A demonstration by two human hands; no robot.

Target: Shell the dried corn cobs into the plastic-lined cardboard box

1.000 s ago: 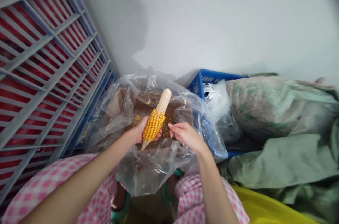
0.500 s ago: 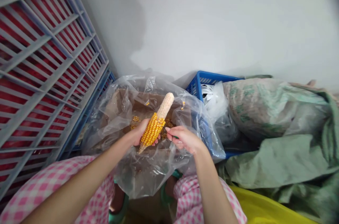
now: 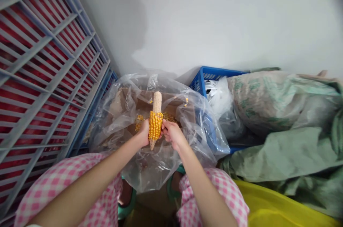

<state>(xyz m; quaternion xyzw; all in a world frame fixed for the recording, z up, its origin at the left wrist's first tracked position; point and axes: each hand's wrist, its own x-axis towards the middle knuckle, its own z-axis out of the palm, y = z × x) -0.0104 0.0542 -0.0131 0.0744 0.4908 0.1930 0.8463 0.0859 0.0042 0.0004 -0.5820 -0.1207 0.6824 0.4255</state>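
Corn point(image 3: 155, 127) hides most fingers of the left hand point(image 3: 145, 131). Plastic point(image 3: 150, 175) blurs the near edge of the box point(image 3: 143, 102). The crate point(image 3: 50, 90) is cropped at left.

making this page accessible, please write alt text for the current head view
The left hand holds a corn ear, its far end bare of kernels, while the right hand touches its side, above a box draped in clear plastic. A crate is on the left; a blue basket and sack are on the right.
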